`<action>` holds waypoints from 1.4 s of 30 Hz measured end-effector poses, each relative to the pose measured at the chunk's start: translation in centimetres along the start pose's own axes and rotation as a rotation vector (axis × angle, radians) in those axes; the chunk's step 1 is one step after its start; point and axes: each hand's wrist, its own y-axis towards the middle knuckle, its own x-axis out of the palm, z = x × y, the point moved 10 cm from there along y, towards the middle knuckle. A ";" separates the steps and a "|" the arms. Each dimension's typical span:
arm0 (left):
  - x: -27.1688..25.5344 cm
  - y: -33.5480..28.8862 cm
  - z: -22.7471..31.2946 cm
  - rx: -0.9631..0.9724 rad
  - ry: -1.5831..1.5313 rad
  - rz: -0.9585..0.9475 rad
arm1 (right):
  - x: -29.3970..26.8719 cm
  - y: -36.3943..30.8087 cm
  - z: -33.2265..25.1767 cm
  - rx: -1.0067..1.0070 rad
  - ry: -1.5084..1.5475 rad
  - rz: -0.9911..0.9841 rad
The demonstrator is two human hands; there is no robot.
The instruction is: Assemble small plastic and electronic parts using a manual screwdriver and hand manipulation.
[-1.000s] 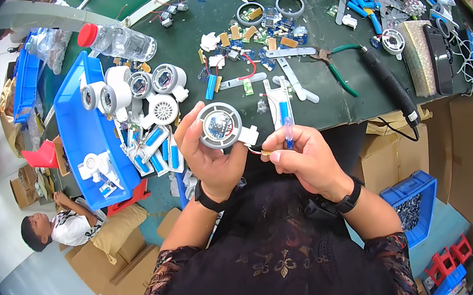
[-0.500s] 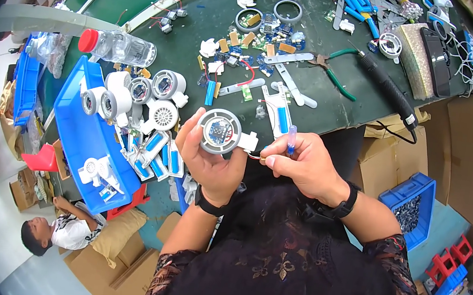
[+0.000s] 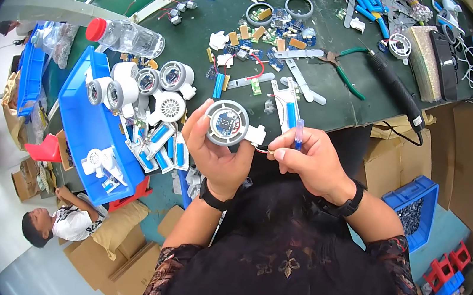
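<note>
My left hand is closed around a small fan head, a round white housing with a grey ring. A blue circuit board shows inside the ring, facing up. From the white neck of the housing, thin red and white wires run to my right hand. Its thumb and forefinger pinch the wire ends, where a tiny brownish piece shows. A slim tool with a clear blue handle stands up between the fingers of that hand; its lower part is hidden. Just beyond lies a white handle shell with a blue battery.
Several fan heads and battery handles crowd a blue bin at left, near a red-capped bottle. Circuit boards, green-handled cutters and a black corded tool lie beyond. A person is at lower left.
The view has shifted slightly, so the bench items sit a little to the right. Both hands keep their hold; the fan head is tilted slightly differently.
</note>
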 end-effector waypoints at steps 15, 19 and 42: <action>-0.2 -0.5 0.2 0.022 -0.002 0.010 | 0.0 -0.1 0.6 -0.009 -0.041 -0.007; 0.1 -0.4 0.1 0.013 0.007 -0.020 | 0.1 -0.2 0.6 -0.003 -0.024 -0.031; 17.6 0.7 6.9 -0.937 -0.929 -0.854 | -4.5 -11.2 -19.8 -0.731 -0.722 0.267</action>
